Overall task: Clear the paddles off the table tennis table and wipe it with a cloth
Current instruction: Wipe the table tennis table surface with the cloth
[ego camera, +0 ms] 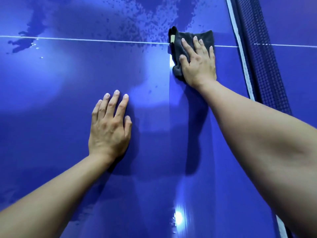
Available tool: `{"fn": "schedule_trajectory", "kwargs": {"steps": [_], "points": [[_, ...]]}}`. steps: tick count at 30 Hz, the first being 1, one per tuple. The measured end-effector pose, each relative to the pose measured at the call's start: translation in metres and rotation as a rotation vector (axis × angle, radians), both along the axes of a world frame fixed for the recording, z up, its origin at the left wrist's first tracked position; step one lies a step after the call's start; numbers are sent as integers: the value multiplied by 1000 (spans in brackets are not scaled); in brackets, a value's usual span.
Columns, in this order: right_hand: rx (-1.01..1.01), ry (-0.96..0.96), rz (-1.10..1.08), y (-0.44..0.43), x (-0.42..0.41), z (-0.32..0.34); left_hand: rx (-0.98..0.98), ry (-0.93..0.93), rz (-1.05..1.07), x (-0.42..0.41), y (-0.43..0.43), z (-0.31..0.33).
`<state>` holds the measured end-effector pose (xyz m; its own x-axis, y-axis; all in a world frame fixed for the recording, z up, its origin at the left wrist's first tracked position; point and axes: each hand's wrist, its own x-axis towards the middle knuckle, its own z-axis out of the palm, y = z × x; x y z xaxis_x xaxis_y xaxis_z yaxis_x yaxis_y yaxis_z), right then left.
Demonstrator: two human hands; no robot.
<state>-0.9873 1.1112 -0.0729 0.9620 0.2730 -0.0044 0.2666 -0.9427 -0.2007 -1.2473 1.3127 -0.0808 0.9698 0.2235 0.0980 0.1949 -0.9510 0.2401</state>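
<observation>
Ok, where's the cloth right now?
In the head view, upper right: the dark grey cloth lies on the blue table under the right hand, over the white line, close beside the net.

Glossy blue table tennis table carried thin white line running across to net at right. Wet smears and droplets covered surface beyond line. Dark grey cloth lay crumpled on line near net, right hand pressed flat on it. Left hand rested flat on bare surface, well apart from cloth.
</observation>
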Motion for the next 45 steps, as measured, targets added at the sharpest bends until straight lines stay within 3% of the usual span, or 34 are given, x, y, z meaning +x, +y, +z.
{"fn": "schedule_trajectory", "kwargs": {"steps": [4,13,25,33,38,45], "points": [[-6,11,82,9,-39,0,-14,1,2,1,1,2],[-1,-3,236,-13,-218,0,1,137,-93,-19,12,5],[46,-44,259,-87,-475,-2,-39,4,-73,-311,-103,16],[45,-20,250,-119,-618,3,-66,61,-59,-473,-149,12],[52,-30,196,-109,-651,5,-111,65,-20,-476,-142,17],[38,-65,175,-76,-616,0,-108,-15,-40,-449,-119,26]]}}
